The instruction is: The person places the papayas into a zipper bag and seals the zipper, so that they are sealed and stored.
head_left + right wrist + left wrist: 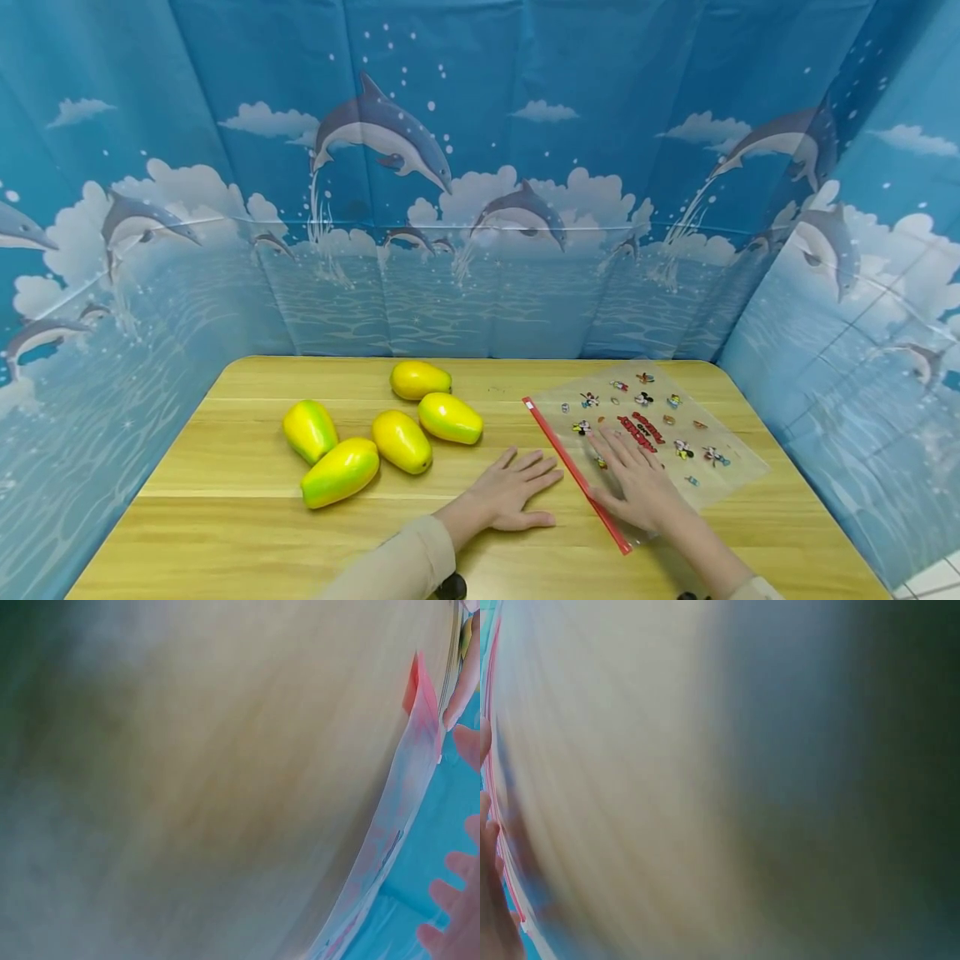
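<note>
Wood tbl (pixel 225 533), dolphin-print curtain (pixel 540 292) bhnd | Mickey-print zip bag (pixel 697 421) at R, under spread R hand (pixel 637 487) | L hand (pixel 512 493) spread nr red zip strip (pixel 567 462) | 5 papayas (pixel 402 442) at L | risk: bag may crease if R hand drags

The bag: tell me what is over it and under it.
Over the bag is the right hand; whether they touch is unclear. Under the bag, the table shows through the clear film. The part beneath the hand is covered.

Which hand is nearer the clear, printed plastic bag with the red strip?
Right: the right hand is over the bag; the left hand is apart, just outside its red strip.
</note>
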A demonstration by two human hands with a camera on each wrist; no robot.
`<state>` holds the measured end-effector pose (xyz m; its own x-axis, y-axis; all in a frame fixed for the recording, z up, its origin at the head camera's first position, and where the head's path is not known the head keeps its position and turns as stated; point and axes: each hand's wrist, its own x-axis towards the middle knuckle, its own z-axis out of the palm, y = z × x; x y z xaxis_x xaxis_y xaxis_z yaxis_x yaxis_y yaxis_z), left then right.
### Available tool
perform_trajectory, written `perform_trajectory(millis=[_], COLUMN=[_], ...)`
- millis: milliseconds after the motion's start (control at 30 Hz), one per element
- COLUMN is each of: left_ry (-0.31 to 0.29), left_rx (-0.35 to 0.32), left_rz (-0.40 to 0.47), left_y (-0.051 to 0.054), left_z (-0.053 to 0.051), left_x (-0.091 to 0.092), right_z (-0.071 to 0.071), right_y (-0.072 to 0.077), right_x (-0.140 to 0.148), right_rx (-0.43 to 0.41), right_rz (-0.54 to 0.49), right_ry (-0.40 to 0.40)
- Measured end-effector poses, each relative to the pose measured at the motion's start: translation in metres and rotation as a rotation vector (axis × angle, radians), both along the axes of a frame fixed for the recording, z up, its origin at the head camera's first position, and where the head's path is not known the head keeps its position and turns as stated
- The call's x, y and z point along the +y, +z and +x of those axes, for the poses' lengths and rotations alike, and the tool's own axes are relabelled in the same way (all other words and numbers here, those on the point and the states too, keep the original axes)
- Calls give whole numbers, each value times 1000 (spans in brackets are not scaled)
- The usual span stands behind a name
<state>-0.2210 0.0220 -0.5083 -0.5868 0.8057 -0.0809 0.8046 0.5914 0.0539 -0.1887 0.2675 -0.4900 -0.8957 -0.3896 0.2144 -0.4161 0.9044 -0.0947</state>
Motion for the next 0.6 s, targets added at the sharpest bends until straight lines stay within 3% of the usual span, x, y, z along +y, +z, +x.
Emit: perform_trajectory(millis=[200, 600], left_ry=[16, 45], left_rx=[6, 14], left_rz=[7, -6], left_y=[-3, -1], left_z=[0, 0], left_x=[7, 14], right_z=[1, 3], right_y=[0, -1], right_x=[-1, -3], right_rx=[-39, -30], right_rz=[1, 1], right_ry=[10, 33])
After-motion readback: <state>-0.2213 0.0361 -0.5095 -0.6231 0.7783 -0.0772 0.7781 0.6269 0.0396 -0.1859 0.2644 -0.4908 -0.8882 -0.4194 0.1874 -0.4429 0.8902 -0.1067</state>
